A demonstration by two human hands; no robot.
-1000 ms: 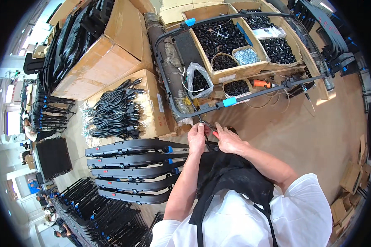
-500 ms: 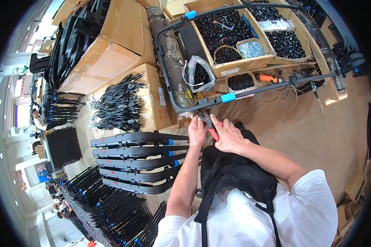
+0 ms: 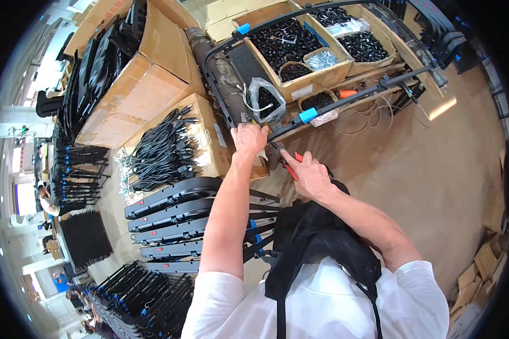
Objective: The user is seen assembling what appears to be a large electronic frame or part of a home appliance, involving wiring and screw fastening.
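A black tube frame [image 3: 215, 93] with blue tape patches lies across the bench. At its near left corner my left hand [image 3: 250, 138] is closed over the tube, its fingertips partly hidden. My right hand [image 3: 311, 175] grips pliers with red handles [image 3: 292, 172]. Their dark jaws are beside the near end of the frame, just right of my left hand; whether they bite on anything is too small to tell. Behind my left hand stands a clear plastic bag [image 3: 276, 113] of small black parts with a white cable over it.
Wooden boxes [image 3: 311, 86] hold black parts and silver screws. An orange-handled tool [image 3: 346, 94] lies near them. To the left are a carton [image 3: 209, 127] topped with bundled black cables [image 3: 158, 150], a bigger carton [image 3: 136, 96], and stacked black frame parts [image 3: 172, 223]. Flattened cardboard [image 3: 475, 277] sits at right.
My left hand has left the pliers and moved up and left onto the frame's corner. My right hand still holds the pliers, slightly lower. The view has shifted a little.
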